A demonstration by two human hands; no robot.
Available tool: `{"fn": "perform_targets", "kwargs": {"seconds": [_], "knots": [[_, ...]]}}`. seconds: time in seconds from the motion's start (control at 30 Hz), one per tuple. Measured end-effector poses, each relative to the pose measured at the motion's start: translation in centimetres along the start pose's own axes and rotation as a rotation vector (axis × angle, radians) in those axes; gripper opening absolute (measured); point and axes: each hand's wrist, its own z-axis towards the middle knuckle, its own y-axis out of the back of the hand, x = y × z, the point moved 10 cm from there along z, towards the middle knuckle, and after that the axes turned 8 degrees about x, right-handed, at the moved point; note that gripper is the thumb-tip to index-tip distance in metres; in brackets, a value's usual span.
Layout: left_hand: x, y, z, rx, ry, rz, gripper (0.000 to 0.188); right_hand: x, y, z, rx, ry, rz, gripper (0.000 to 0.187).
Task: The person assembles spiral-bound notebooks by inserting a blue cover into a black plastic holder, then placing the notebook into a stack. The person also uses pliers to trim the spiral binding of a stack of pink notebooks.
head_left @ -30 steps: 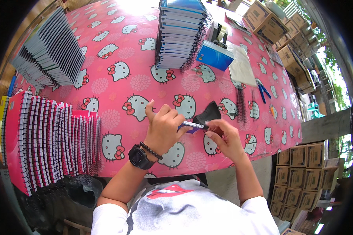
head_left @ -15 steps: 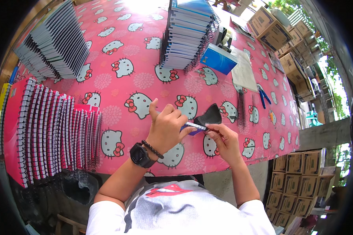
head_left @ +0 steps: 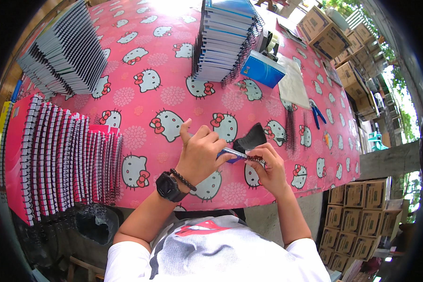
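A thin blue-and-white notebook (head_left: 234,153) is seen almost edge-on in front of me. My left hand (head_left: 201,151) is closed on it, thumb along its near side and index finger raised. At the notebook's right end, my right hand (head_left: 268,167) pinches a dark spiral binding wire (head_left: 256,160). The wire meets the notebook's edge; how far it runs through the holes is too small to tell. Just beyond both hands lies a black flared object (head_left: 250,137), its kind unclear.
Pink spiral notebooks (head_left: 63,155) stand in a row at left, with a grey-edged stack (head_left: 68,51) behind. A tall blue notebook stack (head_left: 226,44) rises at the back, beside a blue notebook (head_left: 262,69). To the right lie loose wire spirals (head_left: 290,129) and blue-handled pliers (head_left: 317,115).
More of the spiral wire now shows between my right fingers and the notebook. My right fingertips have shifted slightly; my left hand holds almost the same place.
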Motion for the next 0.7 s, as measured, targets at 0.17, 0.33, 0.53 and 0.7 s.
{"fn": "perform_targets", "kwargs": {"seconds": [0.17, 0.33, 0.53, 0.7], "knots": [[0.0, 0.2, -0.2, 0.011, 0.011, 0.010, 0.025, -1.3, -1.3, 0.1, 0.207, -0.135, -0.015, 0.028], [-0.2, 0.2, -0.1, 0.014, -0.007, 0.003, 0.023, 1.8, -0.4, 0.9, -0.049, 0.133, -0.108, 0.037], [-1.1, 0.1, 0.2, 0.039, -0.003, -0.026, 0.018, 2.2, -0.6, 0.4, -0.108, 0.126, -0.194, 0.050], [-1.0, 0.9, 0.4, 0.018, 0.055, -0.063, 0.016, 2.3, -1.7, 0.8, -0.027, 0.137, -0.279, 0.050]]}}
